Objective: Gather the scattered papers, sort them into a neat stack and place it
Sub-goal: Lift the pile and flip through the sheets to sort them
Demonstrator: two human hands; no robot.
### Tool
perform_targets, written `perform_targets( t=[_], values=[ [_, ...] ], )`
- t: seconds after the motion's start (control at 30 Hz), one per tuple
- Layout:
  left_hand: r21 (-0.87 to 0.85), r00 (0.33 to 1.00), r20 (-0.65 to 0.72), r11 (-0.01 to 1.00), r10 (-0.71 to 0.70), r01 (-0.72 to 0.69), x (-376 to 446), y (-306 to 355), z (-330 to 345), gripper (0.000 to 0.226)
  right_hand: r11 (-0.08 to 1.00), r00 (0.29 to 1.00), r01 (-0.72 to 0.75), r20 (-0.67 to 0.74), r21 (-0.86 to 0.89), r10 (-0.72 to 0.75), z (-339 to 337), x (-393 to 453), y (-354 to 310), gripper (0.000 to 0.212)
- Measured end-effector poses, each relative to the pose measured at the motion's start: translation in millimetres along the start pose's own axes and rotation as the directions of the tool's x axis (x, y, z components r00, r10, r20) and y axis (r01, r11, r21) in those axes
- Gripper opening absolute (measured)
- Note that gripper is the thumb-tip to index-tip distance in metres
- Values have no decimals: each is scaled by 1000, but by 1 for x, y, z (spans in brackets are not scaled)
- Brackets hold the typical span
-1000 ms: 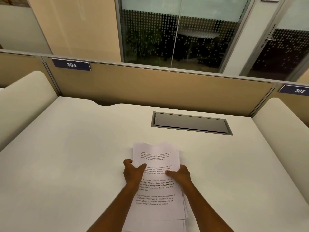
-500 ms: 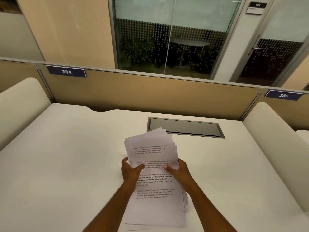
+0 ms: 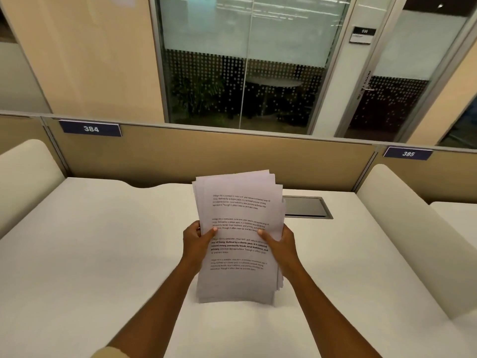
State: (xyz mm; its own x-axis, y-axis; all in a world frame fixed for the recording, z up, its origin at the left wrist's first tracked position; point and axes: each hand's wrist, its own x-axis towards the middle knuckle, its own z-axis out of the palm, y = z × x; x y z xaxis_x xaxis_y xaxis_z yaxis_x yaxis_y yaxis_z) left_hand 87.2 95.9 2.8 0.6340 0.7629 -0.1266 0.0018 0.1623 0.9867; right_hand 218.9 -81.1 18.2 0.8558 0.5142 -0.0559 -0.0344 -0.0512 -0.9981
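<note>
Cable hatch [image 3: 307, 206] partly behind papers [image 3: 237, 236]

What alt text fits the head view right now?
Both hands, left hand and right hand, grip a stack of printed papers upright, its bottom edge at the white desk, its top edges uneven. Behind it a grey cable hatch is partly hidden.

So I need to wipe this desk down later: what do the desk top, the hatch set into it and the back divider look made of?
Desk top: probably matte off-white laminate; it looks even, seamless and glare-free. Hatch: likely brushed metal or grey plastic, a dull grey plate in a paler frame. Back divider: tan panel, fabric or laminate, too soft to tell, under a silvery metal-looking rail.
</note>
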Motion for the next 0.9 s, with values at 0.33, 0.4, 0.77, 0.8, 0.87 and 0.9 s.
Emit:
perform_targets(
  t=[0.33,0.4,0.77,0.8,0.87,0.9],
  values=[
    [85,975,-57,974,216,-211,-1,20,20,32,995,992,97,-83,24,-95,9,10,-22,29],
    [109,973,-64,970,224,-216,-4,14,18,33,996,993,86,-78,22,-84,8,7,-17,29],
    [108,977,-63,975,202,-195,-13,5,14,39,999,997,52,-63,6,-51,6,1,-6,24],
    [98,978,-70,976,199,-192,-15,5,14,40,999,997,47,-63,-1,-47,6,0,-3,25],
    [81,978,-83,979,191,-185,-16,4,14,41,999,998,41,-52,-6,-41,5,-1,4,27],
    [75,978,-89,981,188,-181,-17,4,14,43,999,998,38,-49,-10,-38,6,-1,7,29]
  ],
)
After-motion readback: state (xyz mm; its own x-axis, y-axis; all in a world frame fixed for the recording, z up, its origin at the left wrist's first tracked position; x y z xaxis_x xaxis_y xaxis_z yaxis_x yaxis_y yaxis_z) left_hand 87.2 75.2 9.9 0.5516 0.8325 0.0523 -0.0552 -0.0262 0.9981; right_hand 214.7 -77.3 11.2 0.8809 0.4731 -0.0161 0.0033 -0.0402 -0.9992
